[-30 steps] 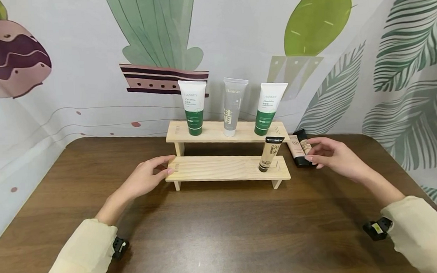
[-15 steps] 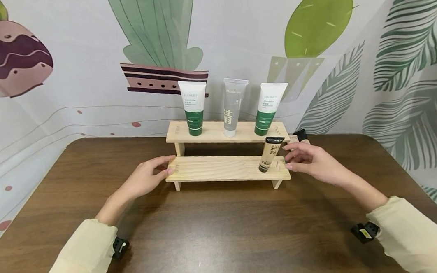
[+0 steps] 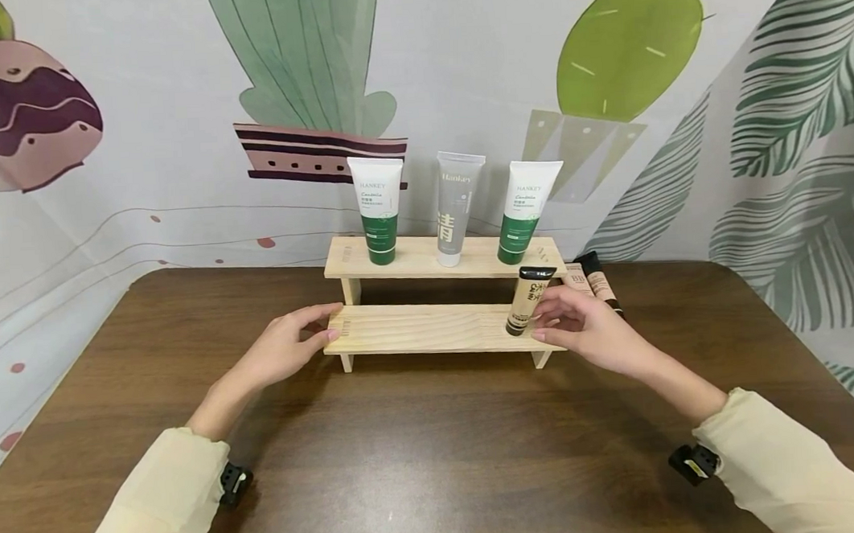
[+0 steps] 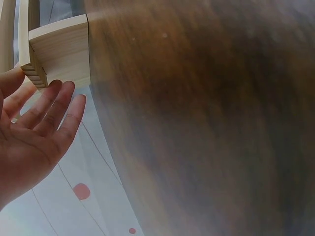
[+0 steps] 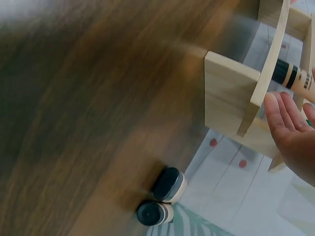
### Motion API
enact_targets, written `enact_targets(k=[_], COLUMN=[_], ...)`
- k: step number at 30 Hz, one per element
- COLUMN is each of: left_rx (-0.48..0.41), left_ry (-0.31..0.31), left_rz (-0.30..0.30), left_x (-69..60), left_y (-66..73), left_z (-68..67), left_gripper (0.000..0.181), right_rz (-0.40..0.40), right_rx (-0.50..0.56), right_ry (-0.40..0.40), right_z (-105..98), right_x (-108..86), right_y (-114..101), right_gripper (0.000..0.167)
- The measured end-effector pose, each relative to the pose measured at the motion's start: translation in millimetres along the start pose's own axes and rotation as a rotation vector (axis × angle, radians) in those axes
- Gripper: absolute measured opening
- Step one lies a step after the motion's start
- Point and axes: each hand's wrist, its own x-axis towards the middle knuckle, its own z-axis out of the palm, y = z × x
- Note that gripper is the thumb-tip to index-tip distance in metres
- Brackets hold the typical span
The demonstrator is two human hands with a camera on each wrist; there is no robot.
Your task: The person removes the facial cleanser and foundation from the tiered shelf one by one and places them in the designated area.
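Observation:
The left hand touches the left end of the lower wooden shelf, thumb in front and index finger behind; in the left wrist view the fingers of this hand are spread. A beige tube with a black crimped end stands on the lower shelf's right part. Beside its right side is the right hand, thumb and fingers apart. In the right wrist view, the fingers of this hand extend close to the tube; whether they touch it I cannot tell.
On the upper shelf stand a white-green tube, a grey tube and another white-green tube. Two black-capped tubes, one pink and one beige, lie right of the shelves, near the printed cloth backdrop.
The right hand has moved left from the two lying tubes to the beige tube on the lower shelf, uncovering them. The left hand and the tubes have not moved.

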Motion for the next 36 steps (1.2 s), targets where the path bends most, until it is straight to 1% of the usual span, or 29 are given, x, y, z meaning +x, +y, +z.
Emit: enact_targets(k=[8, 14, 21, 27, 36], left_rx=[-0.001, 0.001, 0.005, 0.009, 0.001], left_ry=[0.007, 0.009, 0.009, 0.011, 0.010], left_rz=[0.002, -0.003, 0.003, 0.001, -0.001], left_x=[0.3, -0.4, 0.1, 0.0, 1.6], left_y=[-0.9, -0.6, -0.2, -0.9, -1.9], left_z=[1.4, 1.5, 1.0, 0.7, 1.4], left_gripper=[0.038, 0.038, 0.038, 0.038, 0.038], right_rz=[0.039, 0.057, 0.077, 0.070, 0.084], right_rx=[-0.014, -0.060, -0.090, -0.108, -0.097], right_ry=[0.034, 0.047, 0.072, 0.090, 0.118], right_z=[8, 10, 13, 15, 17], right_x=[3.2, 6.1, 8.1, 9.1, 9.1], right_y=[1, 2, 5, 5, 7], right_gripper=[0.021, 0.019, 0.019, 0.019, 0.022])
